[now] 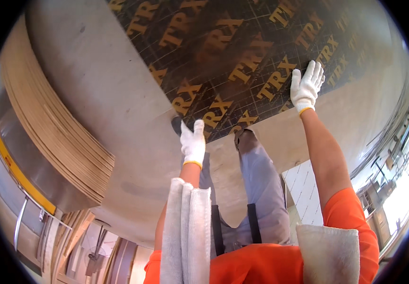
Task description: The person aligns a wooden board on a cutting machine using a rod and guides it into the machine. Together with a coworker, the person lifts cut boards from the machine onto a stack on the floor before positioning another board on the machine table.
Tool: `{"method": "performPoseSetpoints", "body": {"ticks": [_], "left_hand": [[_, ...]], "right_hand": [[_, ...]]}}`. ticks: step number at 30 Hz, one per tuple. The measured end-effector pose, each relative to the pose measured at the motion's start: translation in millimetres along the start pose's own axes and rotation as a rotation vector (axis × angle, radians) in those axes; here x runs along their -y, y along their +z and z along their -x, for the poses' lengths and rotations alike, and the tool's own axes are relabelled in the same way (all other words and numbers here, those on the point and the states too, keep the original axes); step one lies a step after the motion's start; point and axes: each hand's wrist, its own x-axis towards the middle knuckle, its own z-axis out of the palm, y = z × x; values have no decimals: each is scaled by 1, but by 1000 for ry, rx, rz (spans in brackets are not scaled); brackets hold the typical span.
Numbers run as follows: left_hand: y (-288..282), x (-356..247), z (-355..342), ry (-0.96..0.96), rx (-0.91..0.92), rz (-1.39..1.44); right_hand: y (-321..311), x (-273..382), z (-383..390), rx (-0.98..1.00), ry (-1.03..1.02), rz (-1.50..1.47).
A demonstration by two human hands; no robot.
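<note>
A large dark sheet of board (pixel 214 66) with a gold printed pattern lies in front of me over a grey surface. My right hand (pixel 307 86), in a white knit glove with a yellow cuff, rests flat on the board near its right near edge, fingers stretched out. My left hand (pixel 193 146), gloved the same way, is at the board's near left corner, with thumb and fingers apart. Some of its fingertips are hard to make out, and I cannot tell how firmly it touches the edge. Neither hand shows anything held.
To the left stands a curved-looking stack of thin tan sheets (pixel 57 109), beside a yellow-edged rail (pixel 17 161). My grey-trousered legs (pixel 263 189) reach the board's near edge. A white panel (pixel 303 189) is near my right leg. Shelving and tools (pixel 379 175) line the right side.
</note>
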Motion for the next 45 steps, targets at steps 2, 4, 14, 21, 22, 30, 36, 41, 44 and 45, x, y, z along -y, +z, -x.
{"method": "performPoseSetpoints", "body": {"ticks": [2,4,14,21,22,30,36,41,44,45], "left_hand": [[-14,-8,9,72,30,-29],[-33,-5,22,113,129,-68],[-246,183,129,210,169,-363],[-383,451,126,261,10,-177],[-384,465,130,295,30,-188],[-383,565,219,513,233,-325],[-455,588,197,729,181,-336],[-536,606,140,940,65,-251],[-594,678,101,991,16,-243],[-610,715,97,991,22,-244]], "right_hand": [[-15,1,-3,77,-4,-15],[-48,3,19,290,49,-94],[-264,-25,404,920,313,-179],[-382,108,474,1011,194,-474],[-381,115,476,956,145,-480],[-469,157,556,518,354,-853],[-446,124,808,713,544,-666],[-390,113,1030,623,1187,-508],[-350,153,1110,662,1194,-541],[-358,188,1124,737,1083,-500]]}}
